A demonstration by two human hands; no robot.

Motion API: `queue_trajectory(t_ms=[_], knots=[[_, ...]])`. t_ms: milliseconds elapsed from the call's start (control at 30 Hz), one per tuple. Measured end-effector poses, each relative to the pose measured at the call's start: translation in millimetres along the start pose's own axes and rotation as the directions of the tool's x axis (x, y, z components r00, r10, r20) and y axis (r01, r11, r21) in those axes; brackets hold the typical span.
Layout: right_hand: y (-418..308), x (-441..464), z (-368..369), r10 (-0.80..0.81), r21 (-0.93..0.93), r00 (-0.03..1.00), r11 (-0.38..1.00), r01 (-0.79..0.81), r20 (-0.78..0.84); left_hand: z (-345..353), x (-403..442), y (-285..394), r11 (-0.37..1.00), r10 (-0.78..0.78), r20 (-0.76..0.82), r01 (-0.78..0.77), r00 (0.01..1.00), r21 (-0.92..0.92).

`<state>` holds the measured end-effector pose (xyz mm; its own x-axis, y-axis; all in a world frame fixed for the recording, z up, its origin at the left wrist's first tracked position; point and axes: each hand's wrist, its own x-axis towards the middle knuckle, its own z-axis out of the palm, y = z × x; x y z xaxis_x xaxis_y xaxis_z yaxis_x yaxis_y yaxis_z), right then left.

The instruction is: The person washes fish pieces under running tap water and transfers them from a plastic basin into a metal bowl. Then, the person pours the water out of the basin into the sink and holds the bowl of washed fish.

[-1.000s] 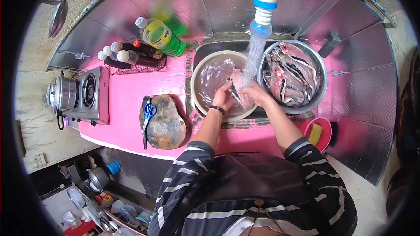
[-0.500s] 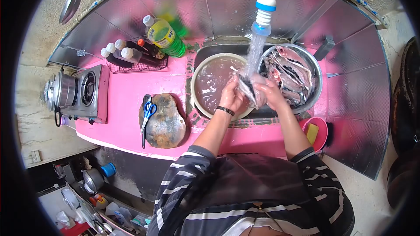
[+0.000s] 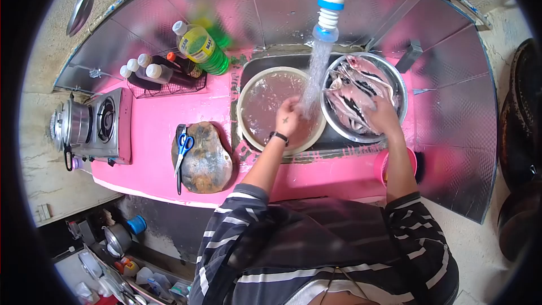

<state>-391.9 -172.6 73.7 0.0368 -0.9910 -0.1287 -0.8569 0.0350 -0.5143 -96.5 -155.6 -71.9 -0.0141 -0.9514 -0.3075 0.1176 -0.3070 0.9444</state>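
Note:
My left hand (image 3: 289, 114) is over the tan basin (image 3: 244, 127) of cloudy water, at the edge of the running water (image 3: 317, 73). It holds nothing, and its fingers are loosely apart, partly hidden by the stream. My right hand (image 3: 383, 116) reaches into the metal bowl (image 3: 402, 82) with its fingers on a split fish (image 3: 351, 99), whose dark belly lining shows. More cleaned fish (image 3: 370, 70) lie around it in the bowl. Water pours from the white and blue faucet (image 3: 327, 20) between the basin and the bowl.
Left of the sink (image 3: 251, 70), blue scissors (image 3: 183, 147) and a dark-handled knife lie on a wooden chopping board (image 3: 209, 164). Behind stand a green liquid bottle (image 3: 203, 51) and a bottle rack (image 3: 169, 87). A gas stove (image 3: 107, 124) is farther left; a pink container (image 3: 380, 166) is at right.
My hands have parted. The fish held under the stream has gone rightward with my right hand into the metal bowl; my left hand stays over the basin, without the fish.

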Motion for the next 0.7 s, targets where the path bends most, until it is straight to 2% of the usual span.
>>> queue_trajectory(t_ms=[33, 67, 100, 133, 200, 300, 333, 433, 467, 533, 567, 633, 700], knots=[[0, -8, 3, -0.024, -0.058, 0.995, 0.998, 0.018, -0.098, -14, 4, -18, 0.928, 0.176, -0.086, -0.136, 0.981, 0.347], [3, -16, 9, -0.058, -0.12, 0.981, 0.992, 0.036, -0.187, -24, 2, -19, 0.781, 0.165, -0.076, -0.084, 0.983, 0.618], [7, -23, 18, -0.089, -0.179, 0.961, 0.983, 0.042, -0.261, -32, -6, -24, 0.557, 0.136, -0.072, -0.016, 0.988, 0.831], [6, -29, 29, -0.075, -0.214, 0.963, 0.977, 0.018, -0.26, -38, -13, -28, 0.449, 0.084, -0.005, -0.034, 0.996, 0.893], [-7, -43, 46, -0.179, -0.211, 0.941, 0.97, 0.12, -0.287, -42, -12, -30, 0.219, -0.015, 0.117, -0.111, 0.993, 0.969], [-24, -57, 69, -0.285, -0.232, 0.919, 0.947, 0.224, -0.274, -41, -12, -39, -0.071, -0.367, 0.185, -0.225, 0.912, 0.972], [-28, -60, 76, -0.311, -0.239, 0.915, 0.938, 0.251, -0.257, -41, -12, -32, -0.069, -0.499, 0.253, -0.329, 0.829, 0.942], [-37, -65, 86, -0.255, -0.086, 0.959, 0.966, 0.245, -0.125, -32, -13, -11, 0.138, -0.541, 0.325, -0.3, 0.776, 0.944], [-37, -64, 91, -0.298, -0.064, 0.946, 0.954, 0.293, -0.124, -35, -13, -10, 0.183, -0.536, 0.375, -0.329, 0.756, 0.926], [-38, -67, 105, -0.22, 0.069, 0.972, 0.972, 0.226, -0.077, -40, -13, -11, 0.272, -0.517, 0.472, -0.386, 0.714, 0.881], [-38, -67, 110, -0.186, 0.131, 0.981, 0.973, 0.191, -0.051, -46, -12, -19, 0.377, -0.411, 0.522, -0.382, 0.747, 0.844], [-31, -70, 122, -0.054, 0.45, 0.989, 0.893, -0.016, 0.141, -59, -15, -35, 0.568, -0.18, 0.577, -0.395, 0.797, 0.722], [-24, -75, 134, 0.021, 0.668, 0.938, 0.697, -0.262, 0.346, -63, -8, -27, 0.538, -0.214, 0.561, -0.383, 0.8, 0.751]])
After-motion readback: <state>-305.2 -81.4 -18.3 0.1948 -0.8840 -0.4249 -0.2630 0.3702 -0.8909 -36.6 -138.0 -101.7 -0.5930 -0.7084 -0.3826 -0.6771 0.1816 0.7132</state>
